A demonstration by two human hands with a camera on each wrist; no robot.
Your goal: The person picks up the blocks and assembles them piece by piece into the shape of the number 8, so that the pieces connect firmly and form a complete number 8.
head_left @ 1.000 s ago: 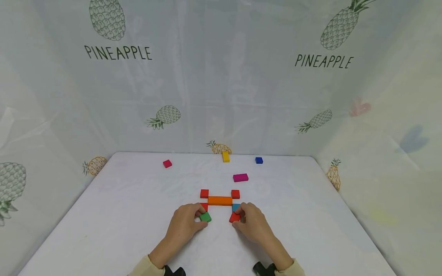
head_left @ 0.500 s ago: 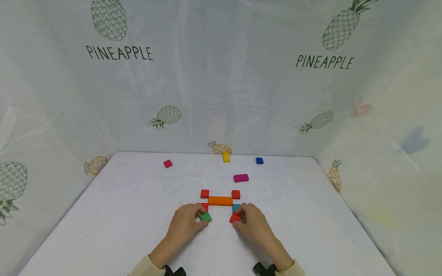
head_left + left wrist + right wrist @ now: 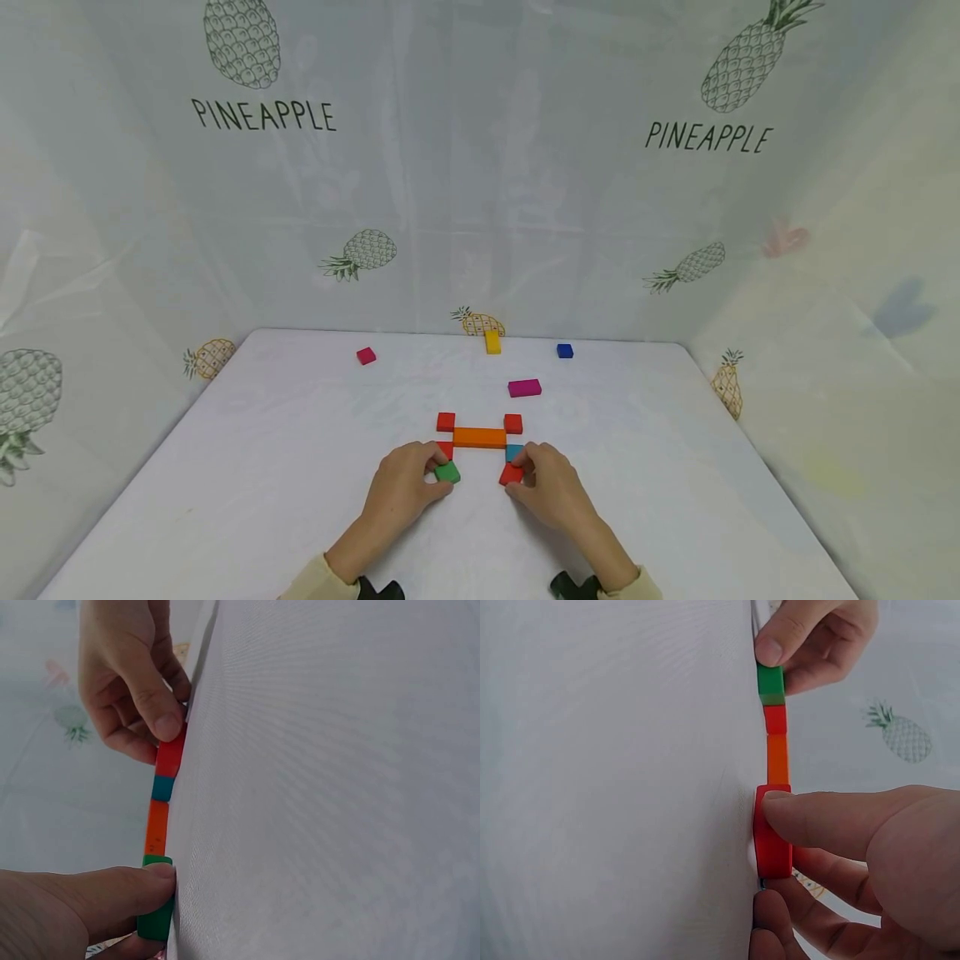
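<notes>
My left hand (image 3: 403, 482) pinches a green block (image 3: 447, 472) between thumb and fingers, low on the white table. Just beyond it sits a red block (image 3: 446, 451), partly hidden by my fingers. On the other side, my right hand (image 3: 553, 483) pinches a red block (image 3: 511, 474), whose front face (image 3: 774, 836) fills the middle of the right wrist view. A blue block (image 3: 513, 452) lies right behind that one. Between the two columns stretches a long orange block (image 3: 480, 437), with red blocks at its far left corner (image 3: 446, 422) and far right corner (image 3: 513, 423).
Farther back on the table lie a magenta block (image 3: 524, 388), a pinkish-red block (image 3: 366, 356), a yellow block (image 3: 492, 342) and a dark blue block (image 3: 565, 351). A pineapple-print curtain (image 3: 480, 167) hangs behind the table's far edge.
Both hands keep the same hold on their blocks. The whole head view has shifted very slightly; no block visibly moves on the table.
</notes>
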